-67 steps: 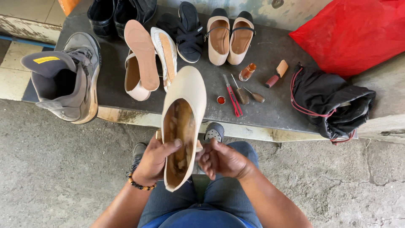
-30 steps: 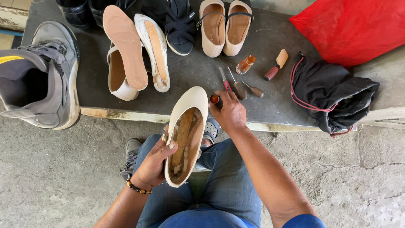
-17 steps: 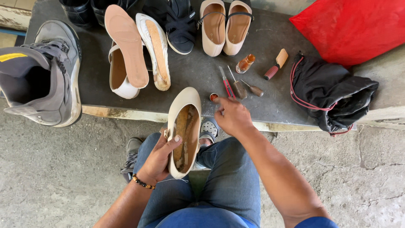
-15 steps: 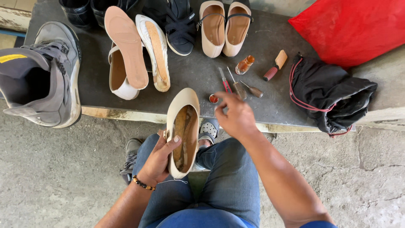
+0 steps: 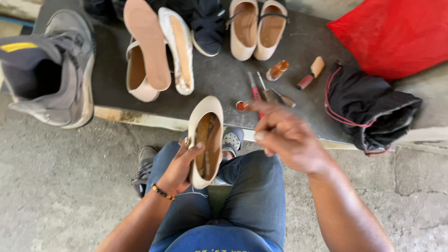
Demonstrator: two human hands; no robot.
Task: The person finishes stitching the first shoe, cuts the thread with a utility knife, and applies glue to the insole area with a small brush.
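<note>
My left hand [image 5: 179,165] grips a cream flat shoe [image 5: 207,135] by its side and holds it sole-down over my knees, its worn brown insole facing up. My right hand [image 5: 284,135] hovers to the right of the shoe, just above the front edge of the dark bench [image 5: 219,79]. It holds nothing; the index finger points out and the other fingers are loosely curled. Right past the fingertip lie a small red cap [image 5: 241,106], a red-handled tool [image 5: 254,91] and a metal blade [image 5: 275,96].
On the bench are a grey high-top sneaker [image 5: 51,70], cream flats [image 5: 144,60], a dark sandal [image 5: 207,23], a beige pair [image 5: 259,28], a small amber bottle [image 5: 277,70], a wooden-handled tool [image 5: 311,73], a black bag [image 5: 368,107] and a red bag [image 5: 396,35]. Concrete floor lies below.
My right hand left the shoe and reached out to the tools by the red cap. My left hand brought the shoe lower and closer over my knees.
</note>
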